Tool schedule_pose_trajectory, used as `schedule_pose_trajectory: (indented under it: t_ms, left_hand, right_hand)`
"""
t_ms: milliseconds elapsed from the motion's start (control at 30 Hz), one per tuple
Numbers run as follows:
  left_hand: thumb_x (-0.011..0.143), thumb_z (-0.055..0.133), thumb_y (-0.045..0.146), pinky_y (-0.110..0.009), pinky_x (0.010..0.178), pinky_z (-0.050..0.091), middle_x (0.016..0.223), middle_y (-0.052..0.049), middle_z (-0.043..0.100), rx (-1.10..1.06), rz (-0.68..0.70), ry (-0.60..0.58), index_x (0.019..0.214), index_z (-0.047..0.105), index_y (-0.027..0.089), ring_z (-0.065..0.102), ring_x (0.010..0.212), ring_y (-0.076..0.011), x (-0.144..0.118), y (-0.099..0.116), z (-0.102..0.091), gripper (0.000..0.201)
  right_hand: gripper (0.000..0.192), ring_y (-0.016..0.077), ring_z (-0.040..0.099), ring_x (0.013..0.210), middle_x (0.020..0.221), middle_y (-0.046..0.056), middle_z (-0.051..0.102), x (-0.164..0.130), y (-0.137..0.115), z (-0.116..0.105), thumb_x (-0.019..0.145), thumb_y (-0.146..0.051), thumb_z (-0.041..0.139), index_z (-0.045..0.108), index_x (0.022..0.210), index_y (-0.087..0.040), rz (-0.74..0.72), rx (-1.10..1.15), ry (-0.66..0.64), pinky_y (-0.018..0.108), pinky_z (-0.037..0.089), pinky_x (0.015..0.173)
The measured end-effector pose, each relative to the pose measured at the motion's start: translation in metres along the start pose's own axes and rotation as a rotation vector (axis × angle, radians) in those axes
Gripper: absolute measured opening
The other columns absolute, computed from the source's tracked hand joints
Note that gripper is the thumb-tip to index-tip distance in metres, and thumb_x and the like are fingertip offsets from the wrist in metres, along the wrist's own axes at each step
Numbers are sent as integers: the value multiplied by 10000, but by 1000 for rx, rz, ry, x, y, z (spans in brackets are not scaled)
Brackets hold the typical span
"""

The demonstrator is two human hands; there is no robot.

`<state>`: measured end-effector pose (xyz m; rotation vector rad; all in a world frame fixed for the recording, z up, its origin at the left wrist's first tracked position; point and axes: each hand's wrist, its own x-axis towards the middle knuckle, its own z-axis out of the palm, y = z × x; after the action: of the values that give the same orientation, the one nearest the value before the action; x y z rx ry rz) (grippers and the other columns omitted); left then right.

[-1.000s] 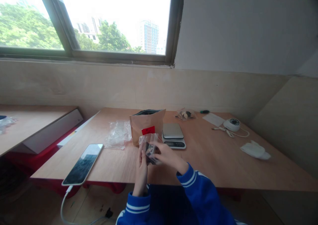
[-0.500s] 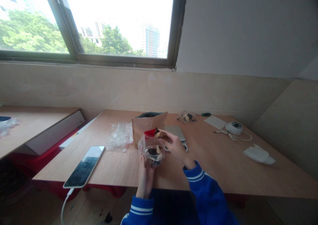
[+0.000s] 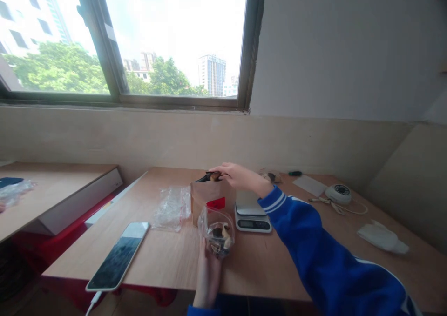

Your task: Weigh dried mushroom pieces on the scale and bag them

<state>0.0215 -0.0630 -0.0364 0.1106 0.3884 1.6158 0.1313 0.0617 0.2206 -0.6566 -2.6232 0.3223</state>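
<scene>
Left hand [image 3: 208, 272] grips one clear bag [image 3: 216, 230] — right hand [image 3: 233, 175] pinches pieces over one paper bag [image 3: 213, 199].

One paper bag [image 3: 212, 200], one scale [image 3: 252, 210], one phone [image 3: 118, 255], two hands [image 3: 208, 272].

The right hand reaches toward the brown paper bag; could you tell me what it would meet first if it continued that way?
The right hand would probably first meet the dark pieces in the open top of the brown paper bag; depth is hard to judge.
</scene>
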Motion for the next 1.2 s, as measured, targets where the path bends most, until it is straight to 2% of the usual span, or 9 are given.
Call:
schedule_pose_trajectory:
  t_ms: [100,300,467,667,767,900,1033,1100,1200]
  left_hand:
    - [837,571,328,-375,998,428,1205,-68,632,52,33,89,1151,621,253,517,1196,-233,-5,1,10,326]
    - [830,576,353,-376,992,433,1222,-79,619,74,36,89,1163,613,248,513,1201,-237,-14,4,30,351]
    - [850,545,296,-392,961,454,1231,-128,604,79,-6,75,1150,616,166,545,1159,-252,-15,6,34,334]
    - [850,513,244,-392,940,458,1177,-121,636,47,-19,63,1145,613,161,571,1118,-238,-16,9,33,323]
    - [818,514,210,-385,939,453,1178,-120,635,38,-69,35,1135,618,148,567,1119,-240,-18,11,32,339]
    - [728,544,107,-330,926,448,1190,-81,631,108,-47,1,1139,615,179,566,1110,-214,-22,12,34,423]
    - [661,580,61,-298,913,445,1231,-61,604,224,2,-17,1176,582,207,550,1129,-208,-24,9,37,536]
    - [649,607,63,-304,908,449,1233,-59,602,255,11,-3,1173,577,216,557,1117,-209,-24,7,38,546]
    - [648,657,83,-316,911,453,1152,-48,642,275,29,38,1139,586,233,589,1061,-198,-26,6,39,519]
  right_hand:
    - [515,148,580,991,1072,57,626,-5,5,3,827,2,422,530,1273,-233,-22,37,-42,300,467,901]
    - [555,175,431,1262,1360,65,471,-11,7,7,813,-10,402,496,1308,-243,-83,29,-36,348,353,1064]
    - [659,178,302,1354,1460,64,358,-14,3,18,765,20,358,383,1387,-199,-68,-12,-22,412,234,1136]
    - [813,143,195,1394,1512,24,243,-16,3,25,683,57,321,242,1442,-225,-129,194,97,411,171,1156]
    - [787,152,197,1395,1517,24,230,-17,-2,22,655,64,328,360,1390,-217,-111,285,194,387,172,1157]
    - [508,170,490,1208,1275,79,549,-29,-15,18,707,28,360,621,1096,-169,-34,436,362,359,382,1039]
    - [311,152,647,792,865,57,692,-54,-21,33,789,-60,390,669,899,-143,108,625,60,288,517,743]
    - [289,160,648,785,861,62,702,-66,-19,50,804,-90,417,689,885,-143,226,505,-78,271,498,729]
    - [255,174,639,818,938,78,699,-80,-16,76,825,-163,479,700,952,-149,324,322,-129,252,467,726]
